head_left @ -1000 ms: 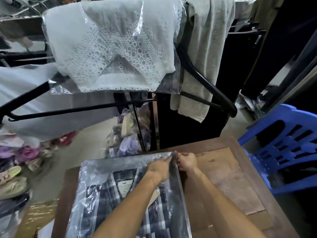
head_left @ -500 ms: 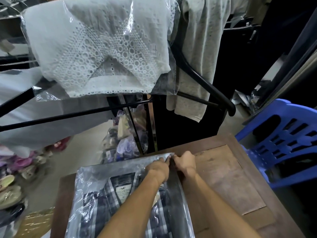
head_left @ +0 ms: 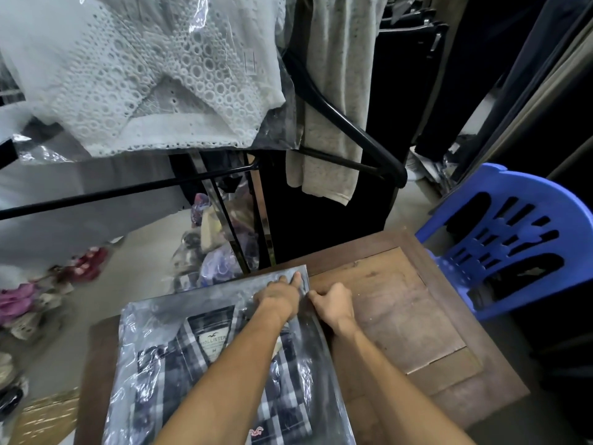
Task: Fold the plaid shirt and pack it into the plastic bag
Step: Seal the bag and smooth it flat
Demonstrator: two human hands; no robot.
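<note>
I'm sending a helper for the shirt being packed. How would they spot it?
Find the wooden table beside the blue plastic chair. On its left part lies a clear plastic bag holding the folded plaid shirt: navy-and-white checks, unlike the white lace top hanging above.

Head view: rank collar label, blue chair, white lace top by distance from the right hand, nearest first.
From the right hand, at the bag's right edge:
1. Collar label, inside the bag, to the hand's left.
2. Blue chair, off the table's right side.
3. White lace top, hanging bagged on the rack, far upper left.
</note>
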